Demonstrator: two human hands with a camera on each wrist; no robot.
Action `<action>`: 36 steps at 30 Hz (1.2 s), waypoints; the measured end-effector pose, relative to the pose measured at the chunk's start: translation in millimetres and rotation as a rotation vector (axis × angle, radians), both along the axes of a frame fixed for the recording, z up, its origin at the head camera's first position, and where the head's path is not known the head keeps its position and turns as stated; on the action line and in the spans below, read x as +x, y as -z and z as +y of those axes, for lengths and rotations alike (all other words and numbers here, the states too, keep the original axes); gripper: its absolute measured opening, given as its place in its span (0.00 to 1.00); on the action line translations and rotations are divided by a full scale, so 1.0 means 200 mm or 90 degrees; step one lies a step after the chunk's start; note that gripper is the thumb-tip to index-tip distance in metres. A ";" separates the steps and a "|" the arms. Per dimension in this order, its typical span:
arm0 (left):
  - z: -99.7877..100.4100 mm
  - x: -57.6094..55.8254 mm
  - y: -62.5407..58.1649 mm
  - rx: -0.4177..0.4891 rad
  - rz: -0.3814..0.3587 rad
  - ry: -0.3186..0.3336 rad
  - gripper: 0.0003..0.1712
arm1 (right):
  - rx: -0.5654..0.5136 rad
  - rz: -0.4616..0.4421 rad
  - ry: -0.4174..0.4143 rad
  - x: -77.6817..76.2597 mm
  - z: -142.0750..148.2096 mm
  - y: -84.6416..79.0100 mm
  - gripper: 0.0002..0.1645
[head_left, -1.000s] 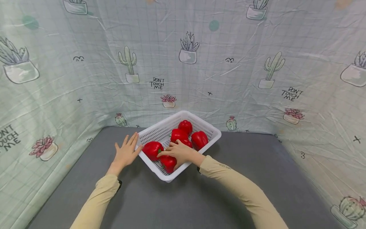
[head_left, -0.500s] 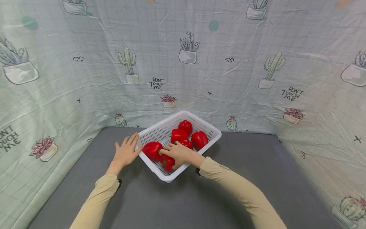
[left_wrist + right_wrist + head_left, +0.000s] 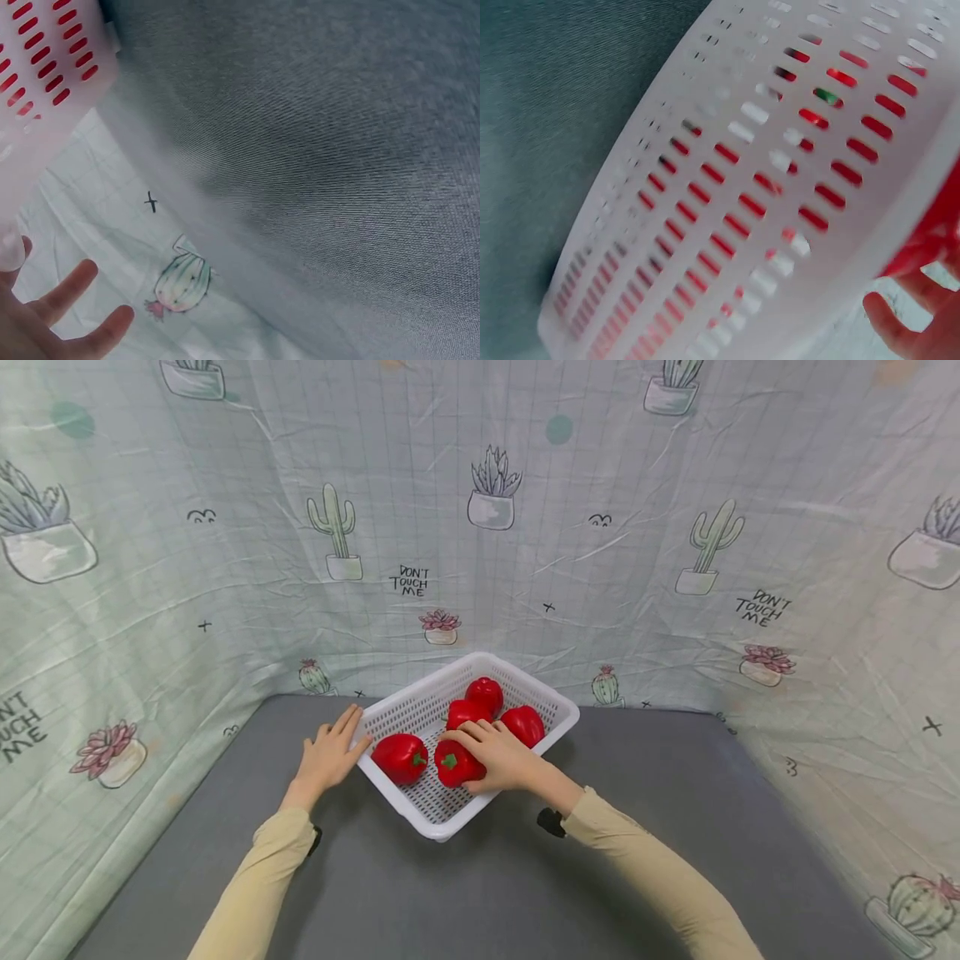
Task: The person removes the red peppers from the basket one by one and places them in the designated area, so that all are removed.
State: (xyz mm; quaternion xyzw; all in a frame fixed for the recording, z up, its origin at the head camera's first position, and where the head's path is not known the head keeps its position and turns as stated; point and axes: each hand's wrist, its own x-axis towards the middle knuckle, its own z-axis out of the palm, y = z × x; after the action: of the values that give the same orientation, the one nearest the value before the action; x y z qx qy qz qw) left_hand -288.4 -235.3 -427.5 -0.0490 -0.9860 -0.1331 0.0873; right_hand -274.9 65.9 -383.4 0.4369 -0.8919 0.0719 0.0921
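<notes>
In the head view, my right hand (image 3: 506,758) grips a red bell pepper (image 3: 456,765) with a green stem, inside the white perforated basket (image 3: 420,821). Curled fingers lie over its top, and the thumb is at its near side. The right wrist view catches that pepper only at the edge, a red patch (image 3: 930,236) above the fingers (image 3: 889,326). My left hand (image 3: 326,762) touches the basket's left corner, fingers spread and fairly straight. Another bell pepper (image 3: 400,758) lies near that corner. Whatever sits beneath my right hand is hidden.
Further red bell peppers lie at the basket's far right: one at the back (image 3: 484,695), one in the middle (image 3: 468,713), one by the right wall (image 3: 523,725). The basket stands on a grey table (image 3: 420,902), before a cactus-print curtain (image 3: 547,560).
My right hand has turned the near pepper and moved it rightward and away from the basket's front corner, covering the pepper behind. The left hand has stayed at the basket's corner.
</notes>
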 end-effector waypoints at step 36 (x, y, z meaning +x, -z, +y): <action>0.01 0.00 0.00 0.017 -0.003 0.007 0.35 | -0.310 0.158 0.148 0.21 0.46 0.02 0.46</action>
State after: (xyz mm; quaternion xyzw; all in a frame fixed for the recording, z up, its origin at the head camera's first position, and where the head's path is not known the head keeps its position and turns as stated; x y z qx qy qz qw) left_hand -288.3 -233.7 -427.2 -0.0532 -0.9841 -0.1470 0.0847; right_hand -232.0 157.8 -387.4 0.3021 -0.8744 0.2187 0.3106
